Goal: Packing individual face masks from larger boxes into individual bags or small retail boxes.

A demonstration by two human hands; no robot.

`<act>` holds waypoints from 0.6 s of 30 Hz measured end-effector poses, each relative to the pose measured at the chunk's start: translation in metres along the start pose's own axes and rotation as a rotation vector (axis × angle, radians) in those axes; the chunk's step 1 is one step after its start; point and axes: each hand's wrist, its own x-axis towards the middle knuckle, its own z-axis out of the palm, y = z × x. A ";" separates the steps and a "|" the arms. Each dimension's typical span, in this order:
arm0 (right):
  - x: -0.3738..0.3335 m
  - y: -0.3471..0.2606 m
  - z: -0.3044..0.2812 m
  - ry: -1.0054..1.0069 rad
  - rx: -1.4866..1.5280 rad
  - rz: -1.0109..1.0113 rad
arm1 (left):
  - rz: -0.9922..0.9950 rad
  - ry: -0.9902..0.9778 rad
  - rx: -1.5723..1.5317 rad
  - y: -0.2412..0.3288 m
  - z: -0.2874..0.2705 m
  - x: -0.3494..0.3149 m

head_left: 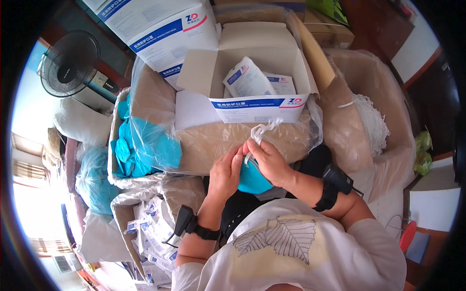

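Note:
A teal face mask hangs between my hands, in front of my lap. Its white elastic straps rise in a loose bunch above my fingertips. My right hand is closed, pinching the straps between thumb and fingers. My left hand is closed too, its fingertips meeting those of the right at the mask's upper edge. What exactly the left fingertips grip is partly hidden. Just beyond the hands stands an open white carton, holding several flat white packets with blue print.
To the left, a plastic-lined box holds teal masks; below it, another box holds white-and-blue packets. White straps fill a carton at the right. Stacked cartons and a fan stand at far left.

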 end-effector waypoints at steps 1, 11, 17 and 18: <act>0.000 0.001 0.001 0.003 0.006 -0.055 | -0.082 -0.067 -0.032 -0.001 0.001 0.000; -0.017 -0.044 0.010 -0.291 -0.294 -0.436 | -0.174 0.269 -0.483 -0.031 0.026 0.015; -0.031 -0.046 0.019 -0.439 -0.555 -0.683 | 0.056 0.141 -0.069 -0.050 0.024 0.022; -0.033 -0.044 0.018 -0.439 -0.586 -0.671 | 0.168 0.137 0.045 -0.045 0.021 0.025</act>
